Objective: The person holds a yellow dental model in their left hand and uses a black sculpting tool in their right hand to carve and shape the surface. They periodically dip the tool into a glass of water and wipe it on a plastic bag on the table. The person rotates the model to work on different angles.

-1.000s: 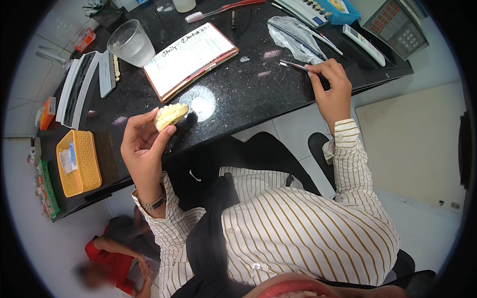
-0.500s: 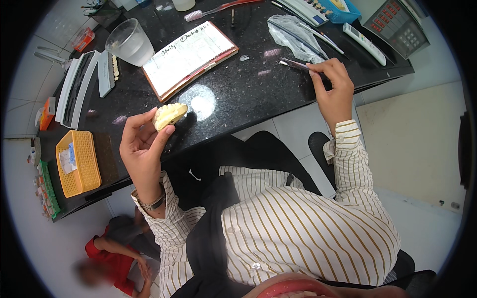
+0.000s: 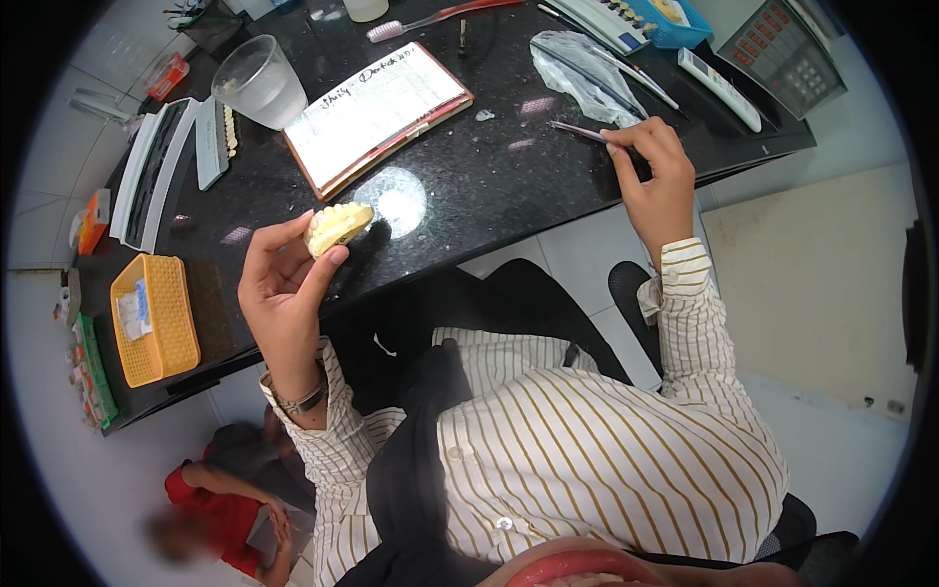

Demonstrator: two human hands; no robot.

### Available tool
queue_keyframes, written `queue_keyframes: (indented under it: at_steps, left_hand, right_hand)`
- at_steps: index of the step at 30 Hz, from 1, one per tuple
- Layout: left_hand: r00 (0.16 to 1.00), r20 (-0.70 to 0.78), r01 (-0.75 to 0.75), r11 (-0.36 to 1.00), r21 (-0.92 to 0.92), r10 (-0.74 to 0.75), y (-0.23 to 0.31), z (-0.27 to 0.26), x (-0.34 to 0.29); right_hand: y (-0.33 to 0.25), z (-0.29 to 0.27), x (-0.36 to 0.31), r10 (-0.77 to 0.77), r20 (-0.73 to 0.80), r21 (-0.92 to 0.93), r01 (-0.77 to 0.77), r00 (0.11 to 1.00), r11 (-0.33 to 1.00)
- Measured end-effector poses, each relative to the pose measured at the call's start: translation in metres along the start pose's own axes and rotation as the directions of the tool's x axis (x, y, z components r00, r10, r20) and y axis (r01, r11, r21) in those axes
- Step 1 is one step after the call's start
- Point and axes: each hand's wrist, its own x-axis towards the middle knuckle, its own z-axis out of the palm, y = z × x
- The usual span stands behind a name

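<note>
Between the thumb and fingers of my left hand (image 3: 284, 274) is a pale yellow dental model (image 3: 335, 231), its row of teeth facing up and away. I hold it above the near edge of the black worktop. Over to the right, my right hand (image 3: 657, 171) is closed in a pinch around a thin tweezers-like tool (image 3: 579, 130). Its tip points left, close to the worktop. Whether the tip grips anything is too small to tell. Just beyond it lies a crumpled clear plastic bag (image 3: 577, 73).
On the black worktop (image 3: 489, 201) are a paper-topped clipboard (image 3: 377, 112), a clear cup (image 3: 259, 83), tooth shade guides (image 3: 213, 147), a yellow basket (image 3: 156, 323), a toothbrush (image 3: 386, 31) and a white remote (image 3: 719, 88). A person in red (image 3: 220, 509) sits at lower left.
The tool's tip has shifted slightly, and its white end no longer shows as clearly. Both hands keep their grips and nearly their places; the view has moved a little.
</note>
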Motion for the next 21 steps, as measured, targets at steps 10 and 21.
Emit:
queue_keyframes:
  at_steps: [10,21]
  left_hand:
    - [0.999,-0.027,-0.031,0.999,-0.031,0.030,0.0001,0.0009,0.0011]
    - [1.000,-0.024,-0.021,0.999,-0.029,0.020,-0.0023,0.0008,0.0007]
  right_hand:
    - [0.0032,0.0003,0.0034,0.005,0.006,-0.039,-0.005,1.000,0.999]
    - [0.0039,0.0006,-0.0009,-0.036,0.015,-0.055,0.037,0.999,0.998]
